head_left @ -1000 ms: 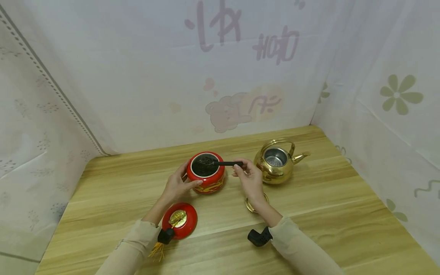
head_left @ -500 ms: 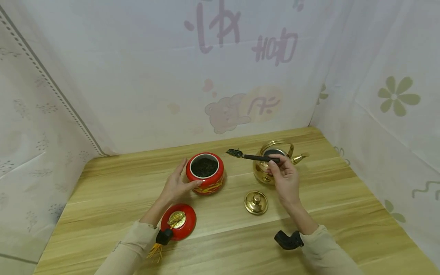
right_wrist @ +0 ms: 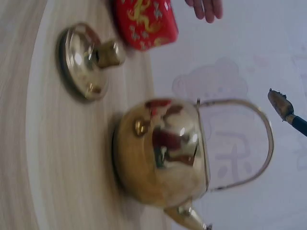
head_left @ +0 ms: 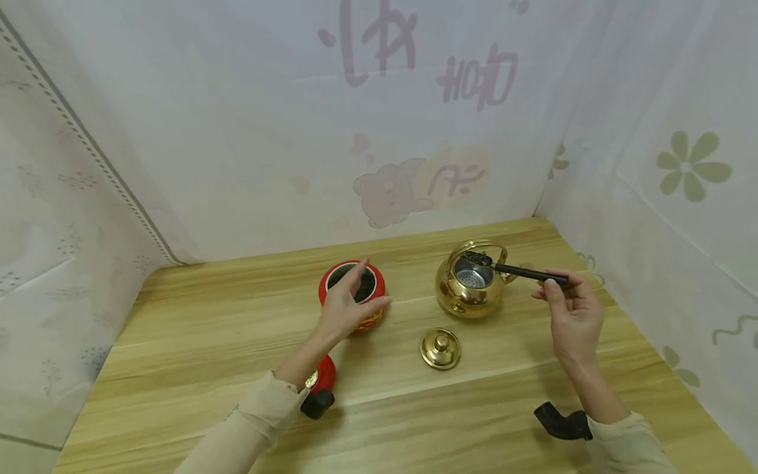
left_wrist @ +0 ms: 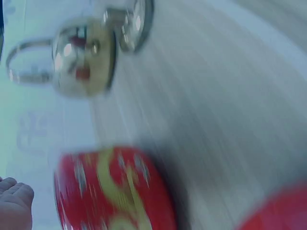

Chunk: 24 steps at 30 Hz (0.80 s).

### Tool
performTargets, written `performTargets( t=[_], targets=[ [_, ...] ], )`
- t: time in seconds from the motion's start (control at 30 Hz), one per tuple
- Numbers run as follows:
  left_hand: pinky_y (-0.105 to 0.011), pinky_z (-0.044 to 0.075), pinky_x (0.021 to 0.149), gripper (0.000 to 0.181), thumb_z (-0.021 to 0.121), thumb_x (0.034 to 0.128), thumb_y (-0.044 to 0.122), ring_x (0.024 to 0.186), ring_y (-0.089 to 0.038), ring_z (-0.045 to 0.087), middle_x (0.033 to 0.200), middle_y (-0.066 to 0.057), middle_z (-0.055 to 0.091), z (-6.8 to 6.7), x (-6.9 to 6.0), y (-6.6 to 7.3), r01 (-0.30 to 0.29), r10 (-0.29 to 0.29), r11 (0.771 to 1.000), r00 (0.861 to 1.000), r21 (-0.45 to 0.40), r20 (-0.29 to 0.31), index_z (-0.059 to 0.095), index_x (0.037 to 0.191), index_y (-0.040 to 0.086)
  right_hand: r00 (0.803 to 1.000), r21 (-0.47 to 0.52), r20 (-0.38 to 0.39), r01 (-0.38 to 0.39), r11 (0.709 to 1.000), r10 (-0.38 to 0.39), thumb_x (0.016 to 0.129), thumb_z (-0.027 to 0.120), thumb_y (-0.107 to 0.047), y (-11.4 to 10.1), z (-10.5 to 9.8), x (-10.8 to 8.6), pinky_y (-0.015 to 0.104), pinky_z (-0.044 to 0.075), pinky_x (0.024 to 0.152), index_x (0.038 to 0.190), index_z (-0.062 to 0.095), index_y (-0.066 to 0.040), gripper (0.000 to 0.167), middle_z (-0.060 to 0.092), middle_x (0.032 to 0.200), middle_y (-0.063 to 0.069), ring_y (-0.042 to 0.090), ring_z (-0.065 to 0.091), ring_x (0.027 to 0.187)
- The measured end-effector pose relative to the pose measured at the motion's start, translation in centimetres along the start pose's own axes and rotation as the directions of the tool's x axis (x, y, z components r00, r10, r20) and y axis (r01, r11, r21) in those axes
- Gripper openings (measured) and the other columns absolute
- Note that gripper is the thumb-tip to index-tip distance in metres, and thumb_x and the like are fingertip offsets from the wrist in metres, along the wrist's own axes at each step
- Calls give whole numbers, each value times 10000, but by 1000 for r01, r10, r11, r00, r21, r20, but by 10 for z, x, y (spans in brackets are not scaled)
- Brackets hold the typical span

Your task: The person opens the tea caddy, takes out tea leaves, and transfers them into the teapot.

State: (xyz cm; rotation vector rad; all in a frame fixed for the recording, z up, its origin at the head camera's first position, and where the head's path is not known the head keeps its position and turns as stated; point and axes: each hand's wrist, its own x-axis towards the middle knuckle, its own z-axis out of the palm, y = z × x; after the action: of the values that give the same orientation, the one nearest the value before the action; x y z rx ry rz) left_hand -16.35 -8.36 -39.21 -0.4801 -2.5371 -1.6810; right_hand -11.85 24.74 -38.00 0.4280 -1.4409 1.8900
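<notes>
My right hand (head_left: 576, 322) pinches the black handle of a scoop (head_left: 527, 272), whose head carries dark leaves above the opening of the gold teapot (head_left: 468, 299). In the right wrist view the scoop (right_wrist: 282, 104) is clear of the teapot (right_wrist: 163, 153), level with its arched handle. My left hand (head_left: 343, 306), fingers extended and thumb apart, is over the front of the red jar (head_left: 324, 282), which holds dark leaves. The left wrist view is blurred; fingertips (left_wrist: 17, 199) show beside the red jar (left_wrist: 115, 191), apart from its side.
A gold lid (head_left: 441, 349) lies in front of the teapot. Nearer me, the red jar lid (head_left: 324, 376) is partly hidden under my left forearm. Patterned cloth walls (head_left: 266, 164) stand behind and beside the wooden table (head_left: 195, 329).
My right hand has carried the loaded scoop from the red jar rightward to above the teapot. My left hand has let go of the jar's side and moved right, across its front.
</notes>
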Motion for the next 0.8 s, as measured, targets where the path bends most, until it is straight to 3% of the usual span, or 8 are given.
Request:
performTargets(
  t=[0.1,0.2,0.27,0.3,0.33,0.47,0.8],
  targets=[
    [-394,360,1083,803,775,781,189,1294,-255,448,1481,-100,378,21,4,6,17,-16,1000,999,-21,44,351,1451,63,1000,-7,-5,4,1000,-4,861,493,196,1,-9,1,225,554,671,1035,503,270,190,638,865,131,151,633,728],
    [-392,343,1095,784,756,799,173,1304,-276,433,1486,-133,358,39,6,19,51,-43,995,994,-82,105,339,1446,24,1000,-10,-3,3,1000,-3,854,491,209,3,-14,1,221,552,668,1033,507,270,190,641,862,128,148,634,723],
    [-389,347,1091,778,748,806,166,1304,-287,434,1488,-147,349,51,9,19,81,-65,989,989,-120,133,334,1449,29,1000,-16,-4,-1,1000,1,851,494,211,6,-16,2,214,550,663,1028,507,274,189,643,855,124,144,630,717],
    [-382,319,1105,775,745,808,170,1370,-273,333,1492,-144,342,56,11,18,97,-77,987,986,-129,145,334,1449,30,1000,-24,-3,-5,1000,5,850,496,210,7,-17,2,210,550,662,1028,507,275,190,645,853,121,141,628,715],
    [-381,312,1110,776,743,810,172,1374,-272,327,1495,-146,336,61,14,17,110,-88,985,983,-134,159,330,1452,34,1000,-33,-3,-6,999,6,850,498,210,9,-18,2,206,549,661,1027,506,276,190,646,848,116,138,624,711],
    [-382,318,1108,815,754,803,226,1377,-260,323,1501,-141,325,81,26,3,130,-107,985,975,-111,193,312,1462,44,1000,-116,-2,-22,993,22,852,521,188,14,-21,3,184,542,658,1024,515,268,190,647,839,86,129,614,696],
    [-372,285,1126,892,755,792,347,1385,-255,303,1509,-118,315,110,44,0,145,-147,989,964,25,220,273,1476,39,996,-268,38,-71,961,84,851,519,193,16,-20,7,153,537,655,1017,501,278,187,627,847,46,60,607,703]
  ],
)
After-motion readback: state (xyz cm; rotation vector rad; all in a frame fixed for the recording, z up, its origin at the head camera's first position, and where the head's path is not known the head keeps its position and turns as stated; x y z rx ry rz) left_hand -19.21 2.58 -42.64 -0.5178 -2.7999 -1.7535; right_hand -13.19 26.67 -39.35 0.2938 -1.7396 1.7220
